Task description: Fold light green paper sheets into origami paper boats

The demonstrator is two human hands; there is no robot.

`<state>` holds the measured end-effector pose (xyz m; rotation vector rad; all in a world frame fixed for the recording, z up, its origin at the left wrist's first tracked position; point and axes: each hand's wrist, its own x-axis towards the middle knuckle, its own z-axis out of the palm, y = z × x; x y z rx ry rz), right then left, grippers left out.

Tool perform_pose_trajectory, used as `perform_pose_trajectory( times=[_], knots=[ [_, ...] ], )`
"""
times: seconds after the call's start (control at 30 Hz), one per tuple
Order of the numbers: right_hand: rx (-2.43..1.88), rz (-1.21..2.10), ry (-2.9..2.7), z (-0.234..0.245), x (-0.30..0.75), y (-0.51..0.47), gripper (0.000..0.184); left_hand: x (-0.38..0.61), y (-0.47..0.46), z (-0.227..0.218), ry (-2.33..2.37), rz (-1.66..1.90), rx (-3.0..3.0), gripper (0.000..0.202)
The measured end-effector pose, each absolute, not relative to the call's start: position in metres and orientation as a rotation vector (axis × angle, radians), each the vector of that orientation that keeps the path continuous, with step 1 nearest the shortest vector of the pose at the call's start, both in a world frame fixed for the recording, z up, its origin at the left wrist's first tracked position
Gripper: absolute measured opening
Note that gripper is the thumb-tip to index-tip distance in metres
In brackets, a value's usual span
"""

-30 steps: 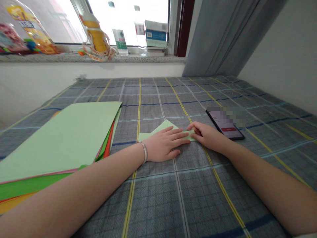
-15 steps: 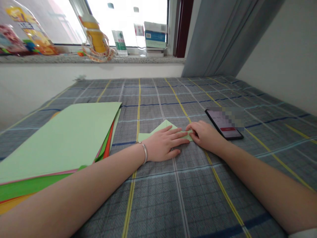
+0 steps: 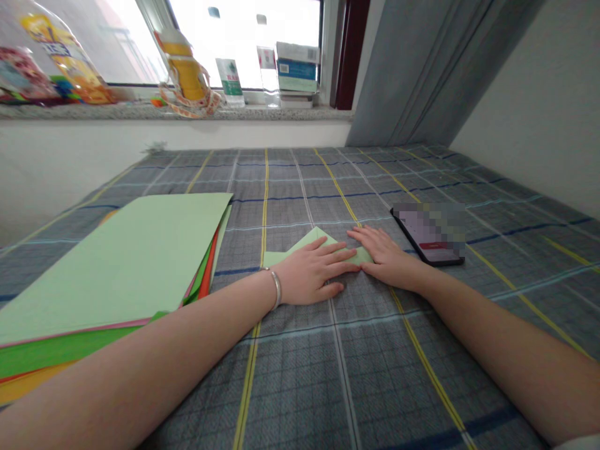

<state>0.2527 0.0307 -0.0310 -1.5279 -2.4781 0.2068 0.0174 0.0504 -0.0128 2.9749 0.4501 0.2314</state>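
A small folded sheet of light green paper point(image 3: 315, 235) lies on the plaid cloth, its pointed top facing away from me. My left hand point(image 3: 316, 272), a silver bangle at the wrist, rests flat across the paper with fingers stretched to the right and covers much of it. At the paper's right end, my right hand point(image 3: 384, 257) lies with its fingers extended and touches the edge there. Neither hand is closed around anything. The paper's lower edge is mostly hidden under my left hand.
To the left lies a stack of coloured paper point(image 3: 122, 250), light green on top. A phone point(image 3: 434, 240) lies right of my right hand. On the windowsill point(image 3: 262, 114) stand a yellow bottle point(image 3: 186, 75), boxes point(image 3: 297, 72) and snack bags point(image 3: 70, 59). A grey curtain point(image 3: 407, 69) hangs behind.
My right hand has opened from a pinch at the paper's right end to stretched fingers lying there. My left hand stays pressed on the paper. The view has shifted slightly.
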Motion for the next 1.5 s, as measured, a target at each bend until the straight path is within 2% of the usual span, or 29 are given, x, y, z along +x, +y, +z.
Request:
perform_pose_trajectory(
  times=[0.27,0.53,0.87,1.03,1.2,1.37,1.5],
  knots=[
    [-1.645,0.223,-2.508,-0.029,0.252,0.032,0.075,0.017,0.05,-0.012,0.452,0.189,2.994,0.045],
    [-1.587,0.277,-2.559,-0.028,0.265,0.031,0.076,0.016,0.052,-0.012,0.42,0.209,2.979,0.042],
    [-1.462,0.206,-2.566,-0.025,0.273,0.032,0.067,0.013,0.052,-0.01,0.439,0.189,2.955,0.035],
    [-1.365,0.054,-2.523,-0.017,0.253,0.022,0.051,0.012,0.048,-0.008,0.508,0.182,2.955,0.034],
    [-1.286,0.056,-2.649,-0.02,0.24,0.015,0.054,0.006,0.045,-0.007,0.564,0.168,2.953,0.032],
    [-1.276,0.057,-2.672,-0.024,0.242,0.018,0.052,-0.007,0.039,-0.006,0.671,0.096,2.939,0.037],
    [-1.303,0.029,-2.677,-0.019,0.24,0.018,0.052,-0.015,0.031,-0.008,0.962,0.063,2.934,0.054]
  ],
)
